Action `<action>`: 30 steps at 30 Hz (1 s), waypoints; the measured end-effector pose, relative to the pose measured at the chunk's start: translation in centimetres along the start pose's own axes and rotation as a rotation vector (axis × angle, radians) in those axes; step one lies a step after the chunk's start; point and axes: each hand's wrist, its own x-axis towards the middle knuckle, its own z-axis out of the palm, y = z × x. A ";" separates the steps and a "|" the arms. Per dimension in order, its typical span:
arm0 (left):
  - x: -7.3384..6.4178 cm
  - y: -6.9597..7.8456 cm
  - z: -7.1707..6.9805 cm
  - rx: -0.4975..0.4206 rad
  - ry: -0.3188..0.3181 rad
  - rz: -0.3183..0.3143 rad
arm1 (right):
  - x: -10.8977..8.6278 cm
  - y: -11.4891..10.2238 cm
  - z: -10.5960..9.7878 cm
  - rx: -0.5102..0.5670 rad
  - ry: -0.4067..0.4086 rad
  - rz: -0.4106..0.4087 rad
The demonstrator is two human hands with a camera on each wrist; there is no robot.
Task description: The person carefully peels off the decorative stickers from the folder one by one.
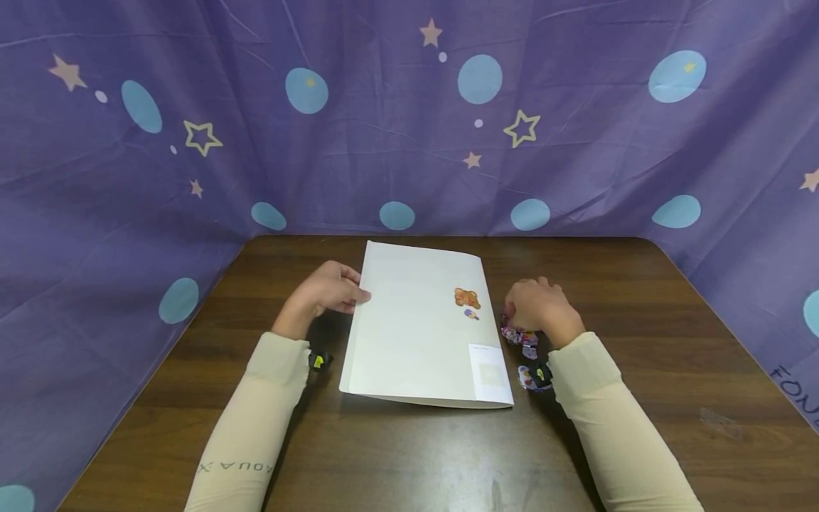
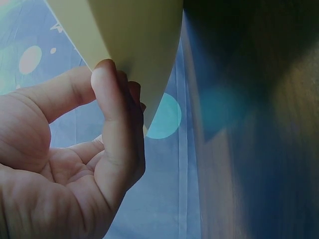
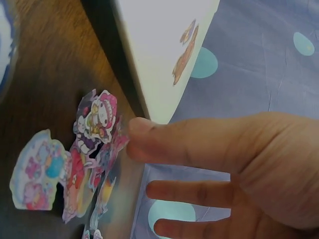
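A white paper folder [image 1: 416,327] lies on the table, its near edge bulging slightly apart. It bears a brown bear sticker [image 1: 467,298] and a smaller sticker [image 1: 471,314]. My left hand [image 1: 331,288] pinches the folder's left edge; the left wrist view shows thumb and fingers [image 2: 117,109] on either side of the sheet. Right of the folder, my right hand [image 1: 540,307] is over a loose pile of cartoon stickers [image 3: 94,149]. Its thumb [image 3: 169,142] reaches the pile's edge, with two other fingers extended; whether it touches a sticker is unclear.
A pale label [image 1: 489,373] is on the folder's lower right corner. Another sticker [image 1: 526,378] lies nearer, beside the right wrist's black camera [image 1: 541,375]. A clear plastic scrap [image 1: 721,421] rests at the right of the brown table [image 1: 409,462]. A purple patterned curtain [image 1: 397,142] hangs behind.
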 end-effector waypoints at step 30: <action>-0.1 0.1 0.2 -0.004 0.008 0.012 | -0.3 -3.5 0.6 0.014 0.158 -0.110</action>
